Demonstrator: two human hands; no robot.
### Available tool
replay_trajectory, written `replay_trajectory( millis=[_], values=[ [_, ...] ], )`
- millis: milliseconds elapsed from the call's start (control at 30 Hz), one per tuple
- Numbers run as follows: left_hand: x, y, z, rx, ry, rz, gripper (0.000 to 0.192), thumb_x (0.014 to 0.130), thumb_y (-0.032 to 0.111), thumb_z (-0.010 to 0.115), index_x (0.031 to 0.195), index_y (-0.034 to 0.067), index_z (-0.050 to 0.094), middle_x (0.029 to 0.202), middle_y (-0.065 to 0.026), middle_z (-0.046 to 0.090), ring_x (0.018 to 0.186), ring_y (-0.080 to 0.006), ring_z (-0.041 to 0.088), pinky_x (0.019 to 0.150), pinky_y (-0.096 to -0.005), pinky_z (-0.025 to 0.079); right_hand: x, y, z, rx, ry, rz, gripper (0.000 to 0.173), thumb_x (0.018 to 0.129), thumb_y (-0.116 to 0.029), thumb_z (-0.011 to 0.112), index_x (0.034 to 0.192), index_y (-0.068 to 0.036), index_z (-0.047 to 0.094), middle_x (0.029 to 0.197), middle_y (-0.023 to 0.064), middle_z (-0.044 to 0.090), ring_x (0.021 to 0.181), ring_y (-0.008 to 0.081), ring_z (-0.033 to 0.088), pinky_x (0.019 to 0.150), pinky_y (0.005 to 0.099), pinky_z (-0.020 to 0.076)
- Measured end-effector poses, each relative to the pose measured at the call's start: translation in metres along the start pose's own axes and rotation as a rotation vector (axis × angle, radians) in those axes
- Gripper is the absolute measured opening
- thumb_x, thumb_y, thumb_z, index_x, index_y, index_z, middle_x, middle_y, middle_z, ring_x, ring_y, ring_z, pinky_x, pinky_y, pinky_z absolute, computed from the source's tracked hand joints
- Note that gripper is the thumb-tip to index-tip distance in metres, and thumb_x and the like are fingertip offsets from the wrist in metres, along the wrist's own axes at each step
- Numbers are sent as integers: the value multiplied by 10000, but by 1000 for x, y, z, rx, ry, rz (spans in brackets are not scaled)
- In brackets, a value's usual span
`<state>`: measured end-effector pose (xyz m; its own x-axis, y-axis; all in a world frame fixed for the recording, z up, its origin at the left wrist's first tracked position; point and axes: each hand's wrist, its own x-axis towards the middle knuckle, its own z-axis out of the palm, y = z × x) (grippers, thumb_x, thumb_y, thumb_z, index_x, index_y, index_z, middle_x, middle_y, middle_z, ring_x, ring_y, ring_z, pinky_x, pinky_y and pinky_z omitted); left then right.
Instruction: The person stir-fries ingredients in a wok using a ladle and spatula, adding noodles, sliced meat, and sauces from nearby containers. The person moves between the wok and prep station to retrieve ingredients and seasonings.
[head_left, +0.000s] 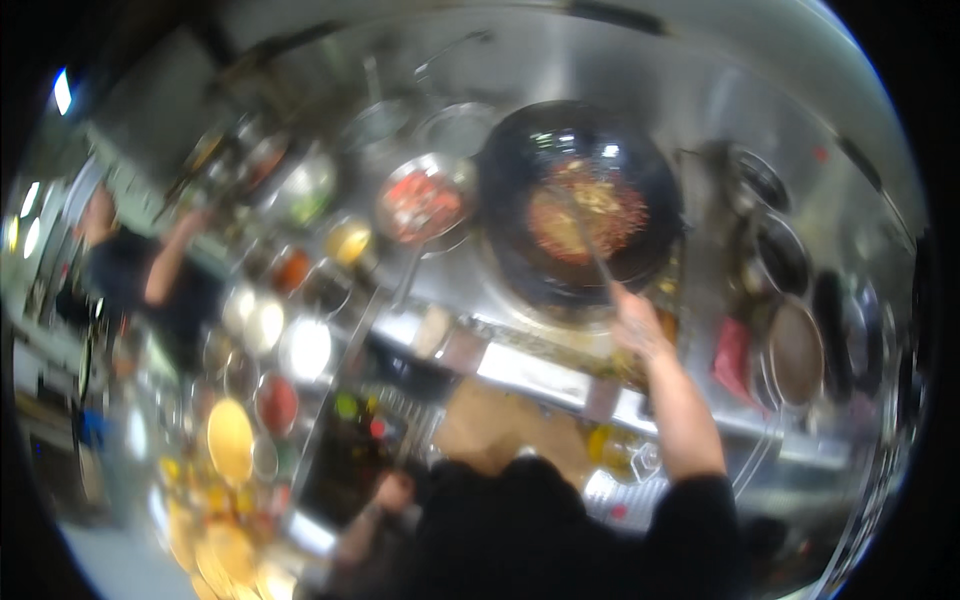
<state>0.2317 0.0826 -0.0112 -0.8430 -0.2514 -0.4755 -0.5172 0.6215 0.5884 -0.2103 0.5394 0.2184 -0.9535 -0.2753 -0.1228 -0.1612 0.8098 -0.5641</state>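
Note:
My right hand (636, 321) grips the handle of a long metal cooking utensil (585, 231), likely a ladle or wok spatula. Its far end lies among red and yellow-brown food (592, 202) in the bottom of a large black wok (517, 172). Blur hides the utensil's head and the exact kind of food. Low in the picture, my left hand (394, 491) is beside my dark clothing, next to a dark surface on the left. Its fingers are blurred, and I cannot make out whether it holds anything.
Left of the wok sits a handled strainer or pan (405, 281) with red and pale pieces. Several seasoning bowls and a yellow container (230, 442) stand farther left. Pots (795, 352) and a red cloth (731, 360) lie right. Another person (142, 277) stands at far left.

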Motion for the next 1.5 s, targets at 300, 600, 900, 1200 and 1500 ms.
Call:
replay_trajectory(
  millis=[300, 600, 900, 1200, 1500],
  values=[
    [-20, 14, -12, 10, -146, -281, 273, 769, 102, 595, 1014, 28, 692, 1018, -192, 710, 1014, -372, 667, 855, -459, 532, -117, 17, 78, 576, 191, -111, 613, 927, -12, 560, 1510, 43, 380, 1347, 188, 589, 1234, 241, 550, 1085, 340, 397],
    [-57, -5, -48, -92, -28, -259, 332, 811, 114, 583, 1108, 13, 693, 1102, -205, 711, 1093, -345, 665, 936, -419, 518, -125, -261, 98, 924, -961, -74, 663, 885, 104, 557, 1516, -19, 394, 850, 44, 617, 489, 55, 486, 405, 205, 401],
    [-54, -108, -31, -347, 218, -250, 282, 767, 169, 648, 998, 24, 718, 971, -177, 728, 956, -334, 701, 854, -414, 560, -153, -442, 159, -261, -1070, -560, 645, 929, -32, 556, 1532, 7, 332, 889, 131, 678, 754, 208, 669, 731, 332, 559],
    [-44, -159, -37, -375, 18, -432, 312, 803, 149, 580, 1049, 5, 709, 1079, -208, 709, 1049, -363, 670, 903, -435, 535, -123, -480, 133, 984, -1498, 321, 582, 923, 19, 559, 1476, 36, 378, 678, 17, 523, 440, 58, 444, 393, 210, 366],
    [-31, -234, -1, -227, 159, -27, 294, 809, 173, 566, 1002, 10, 716, 1066, -214, 695, 1012, -380, 664, 896, -451, 535, -140, -520, 242, 311, -1160, -182, 675, 934, 3, 516, 1566, -77, 294, 716, 31, 567, 504, 112, 555, 434, 270, 457]
  ],
)
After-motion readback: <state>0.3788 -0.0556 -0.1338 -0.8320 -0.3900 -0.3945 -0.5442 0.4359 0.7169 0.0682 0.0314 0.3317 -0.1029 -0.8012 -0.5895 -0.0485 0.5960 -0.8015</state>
